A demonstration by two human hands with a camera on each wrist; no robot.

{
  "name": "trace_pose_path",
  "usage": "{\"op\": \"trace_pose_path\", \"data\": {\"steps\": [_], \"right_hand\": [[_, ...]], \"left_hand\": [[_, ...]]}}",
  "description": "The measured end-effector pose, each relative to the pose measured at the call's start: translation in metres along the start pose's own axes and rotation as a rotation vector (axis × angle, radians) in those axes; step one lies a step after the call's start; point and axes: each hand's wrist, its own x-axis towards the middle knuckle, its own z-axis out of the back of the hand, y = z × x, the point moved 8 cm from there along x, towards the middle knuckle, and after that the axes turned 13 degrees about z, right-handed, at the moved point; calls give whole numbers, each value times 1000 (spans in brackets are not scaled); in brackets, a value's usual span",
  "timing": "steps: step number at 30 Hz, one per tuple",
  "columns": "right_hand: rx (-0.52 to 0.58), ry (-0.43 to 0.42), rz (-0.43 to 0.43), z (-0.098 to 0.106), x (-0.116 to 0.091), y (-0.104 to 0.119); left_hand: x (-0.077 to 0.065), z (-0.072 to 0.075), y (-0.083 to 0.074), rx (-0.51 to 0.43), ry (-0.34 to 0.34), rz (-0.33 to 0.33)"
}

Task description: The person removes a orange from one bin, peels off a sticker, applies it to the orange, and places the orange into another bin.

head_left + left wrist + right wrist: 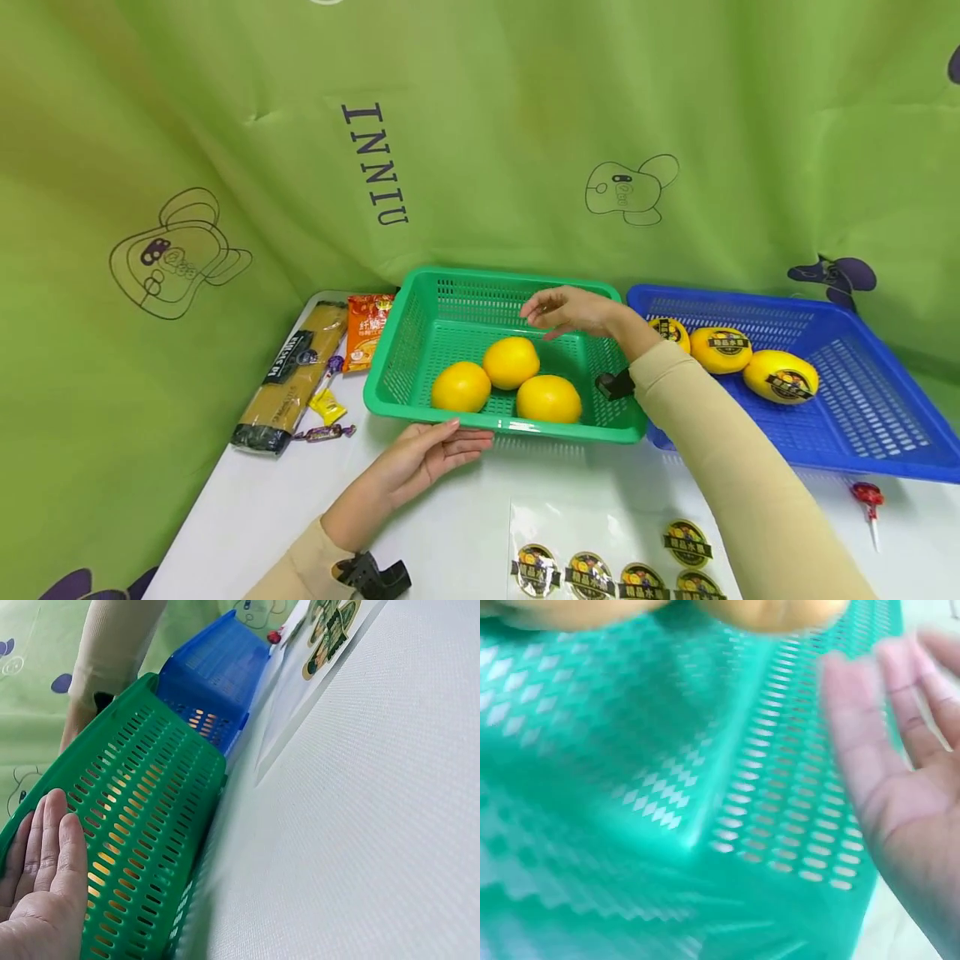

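Three plain yellow fruits, lemon-like or mango-like in look, lie in the green basket. My left hand is at the basket's front rim, fingers straight along its outer wall; the left wrist view shows the same hand flat beside the slotted side. Over the back right part of the basket hangs my right hand, its fingers loosely bent with nothing between them. In the right wrist view that hand is blurred, with the basket's slotted wall behind it.
To the right, a blue basket holds three yellow fruits bearing black-gold stickers. A sticker sheet lies in front, a red lollipop at far right. Left stand a pasta pack, an orange snack bag and wrapped candies.
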Motion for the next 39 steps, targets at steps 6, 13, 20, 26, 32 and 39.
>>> {"op": "trace_pose_path", "data": {"steps": [6,13,20,26,32,39], "right_hand": [[-86,109,-90,-20,6,-16],[-215,32,-55,-21,3,-20],[-256,-184,224,-11,-44,51],[-216,-359,545,-72,-143,98],[-76,-359,451,-139,-179,35],[35,-603,-11,-140,-163,-48]], "left_hand": [[-3,4,-5,-3,-24,13],[0,3,6,-11,-20,28],[0,4,2,13,-7,12],[1,5,-6,16,-25,2],[0,3,-11,23,-20,-3],[2,0,-8,4,4,7]]}}
